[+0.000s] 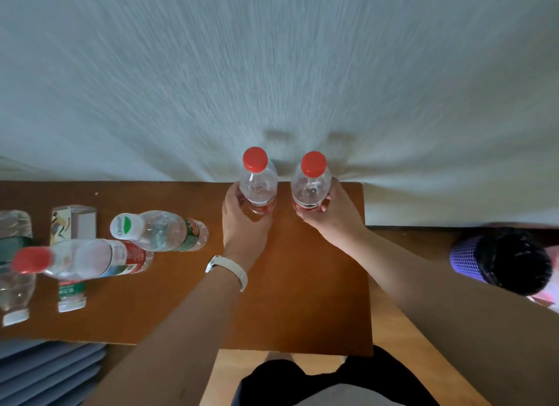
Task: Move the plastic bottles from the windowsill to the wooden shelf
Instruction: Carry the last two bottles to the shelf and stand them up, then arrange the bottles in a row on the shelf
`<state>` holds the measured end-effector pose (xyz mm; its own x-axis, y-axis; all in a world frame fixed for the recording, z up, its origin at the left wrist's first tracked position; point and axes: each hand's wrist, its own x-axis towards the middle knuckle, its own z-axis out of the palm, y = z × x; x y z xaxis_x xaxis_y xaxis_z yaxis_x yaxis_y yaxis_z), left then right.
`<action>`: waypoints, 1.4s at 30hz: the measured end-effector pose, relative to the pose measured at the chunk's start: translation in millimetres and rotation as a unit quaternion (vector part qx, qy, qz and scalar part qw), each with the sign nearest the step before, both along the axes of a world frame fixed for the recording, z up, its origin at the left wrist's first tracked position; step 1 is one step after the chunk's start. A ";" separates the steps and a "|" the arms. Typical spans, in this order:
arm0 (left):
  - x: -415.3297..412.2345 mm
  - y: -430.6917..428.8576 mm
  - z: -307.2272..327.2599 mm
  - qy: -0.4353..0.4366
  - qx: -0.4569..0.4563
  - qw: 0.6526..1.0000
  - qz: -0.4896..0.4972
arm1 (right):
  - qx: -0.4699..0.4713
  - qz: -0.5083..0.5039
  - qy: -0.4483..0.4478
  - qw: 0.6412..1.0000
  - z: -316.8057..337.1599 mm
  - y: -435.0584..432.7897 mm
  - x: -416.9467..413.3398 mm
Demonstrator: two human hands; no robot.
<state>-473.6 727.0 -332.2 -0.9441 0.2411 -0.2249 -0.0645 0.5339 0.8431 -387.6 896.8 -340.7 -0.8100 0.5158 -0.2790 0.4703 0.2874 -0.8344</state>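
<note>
Left grip: your left hand [242, 221] is curled round the lower body of the left red-capped bottle [257, 185], which stands upright.
Right grip: your right hand [326, 215] is wrapped the same way round the right red-capped bottle [311, 188], fingers over its label.
Where they are: both bottles sit at the back of the brown wooden board [302, 284], just beside the pale wall [272, 73] and near each other. Your hands hide the bases, so I cannot tell whether they are down or just off the wood.
Board: this reads to me as the shelf, but that is a judgement.
Tip risk: they look empty and light, so let go while one is tilted and it will likely topple.
Knock risk: draw both hands back together and one wrist may clip the neighbouring bottle.
Right edge: the board ends just beside your right hand, so a nudge that way could send that bottle off towards the purple bin [499, 260].
Left side: the white-capped bottle [163, 231] and its cluster stand well apart from your left hand.
Open room: there is bare wood between your forearms, which is your way out.
</note>
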 end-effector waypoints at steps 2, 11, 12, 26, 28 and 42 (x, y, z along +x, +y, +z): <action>-6.2 1.9 -1.4 -0.023 0.014 1.000 -0.011 | 0.012 0.011 -0.004 1.000 -3.4 1.6 -1.3; -13.0 10.4 -9.0 -0.069 0.071 0.995 0.008 | 0.032 0.009 -0.011 0.999 -5.8 1.3 -4.9; -13.4 11.3 -10.0 -0.063 0.064 0.996 0.014 | 0.030 0.004 -0.007 1.000 -5.5 0.6 -6.3; -13.9 12.9 -19.8 -0.042 0.009 0.999 0.026 | 0.005 -0.039 -0.018 0.999 -2.9 -6.7 -15.8; -12.1 6.7 -19.9 -0.053 0.004 0.999 0.010 | 0.000 -0.034 -0.027 0.999 0.6 -4.9 -14.2; 68.0 -81.2 30.1 0.031 -0.187 0.980 -0.062 | 0.162 0.166 -0.133 0.964 13.0 -46.1 56.4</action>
<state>-405.6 645.8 -302.1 -0.9274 0.2665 -0.2626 0.0659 0.8071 0.5867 -331.2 850.7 -327.7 -0.8679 0.3353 -0.3665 0.4917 0.6844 -0.5384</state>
